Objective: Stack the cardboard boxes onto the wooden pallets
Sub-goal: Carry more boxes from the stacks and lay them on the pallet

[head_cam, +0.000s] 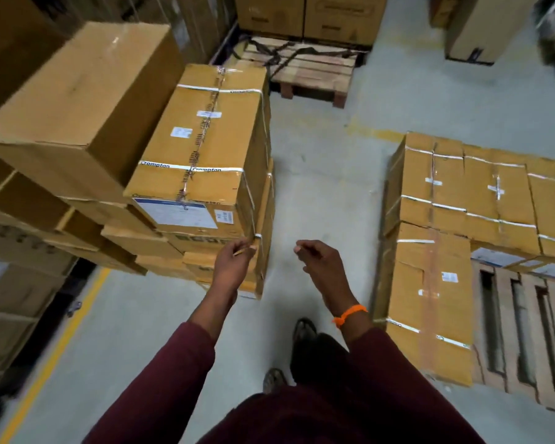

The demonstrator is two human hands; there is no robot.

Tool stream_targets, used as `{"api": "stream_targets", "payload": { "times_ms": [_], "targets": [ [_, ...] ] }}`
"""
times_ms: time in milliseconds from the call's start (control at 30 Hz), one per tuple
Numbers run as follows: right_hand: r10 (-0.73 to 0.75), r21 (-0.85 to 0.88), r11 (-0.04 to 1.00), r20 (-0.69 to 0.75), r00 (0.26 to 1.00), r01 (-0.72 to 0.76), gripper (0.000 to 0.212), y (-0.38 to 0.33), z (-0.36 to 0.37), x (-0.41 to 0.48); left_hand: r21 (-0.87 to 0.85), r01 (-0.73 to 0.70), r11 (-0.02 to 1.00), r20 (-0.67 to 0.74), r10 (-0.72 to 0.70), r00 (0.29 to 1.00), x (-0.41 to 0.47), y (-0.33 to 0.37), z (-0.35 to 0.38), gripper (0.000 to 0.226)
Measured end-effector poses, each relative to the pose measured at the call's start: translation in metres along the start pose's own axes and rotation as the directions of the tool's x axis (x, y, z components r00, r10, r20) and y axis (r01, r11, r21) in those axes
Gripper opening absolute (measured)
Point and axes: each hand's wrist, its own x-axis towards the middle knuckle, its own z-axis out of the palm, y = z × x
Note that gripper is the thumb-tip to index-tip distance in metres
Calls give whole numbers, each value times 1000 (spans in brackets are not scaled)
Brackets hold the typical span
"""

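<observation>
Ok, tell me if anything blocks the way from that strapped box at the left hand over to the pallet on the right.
Nothing visible does. The strapped box tops the left stack, the left hand at its near corner. Only bare floor lies between it and the pallet, whose near slats are uncovered beside the boxes already stacked.

The top box (202, 149) at centre left is seen to be of matt brown cardboard, bound with glossy white plastic straps (218, 89) and sealed with shiny clear tape; pale paper labels (181, 132) are stuck on it. The boxes at right (462, 187) are of the same dull, creased cardboard. Rough bare wood is shown by the pallet at lower right (523, 334) and the far pallet (314, 72). The floor (318, 149) is smooth grey concrete with a faint sheen. The sleeves (161, 376) are of matt maroon cloth; an orange thread band (350, 315) is worn.
</observation>
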Motion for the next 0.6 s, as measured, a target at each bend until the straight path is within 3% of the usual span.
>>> {"api": "stream_targets", "payload": {
  "times_ms": [133,233,333,500,600],
  "targets": [
    [40,6,999,20,999,-40,31,-14,35,40,-40,-14,999,-137,8,990,50,31,-32,32],
    [47,13,999,79,996,-48,36,-35,73,83,27,-82,996,-259,86,962,98,66,-66,33],
    [57,-27,998,126,990,-55,73,-66,113,133,194,-90,977,-348,154,925,149,99,-104,37],
    [158,-86,986,199,967,-143,104,-103,156,193,299,67,952,-396,60,916,214,133,-145,50],
    [206,-210,964,208,956,-162,105,-95,152,217,388,162,907,-377,-4,926,245,136,-163,63]
  ]
}}
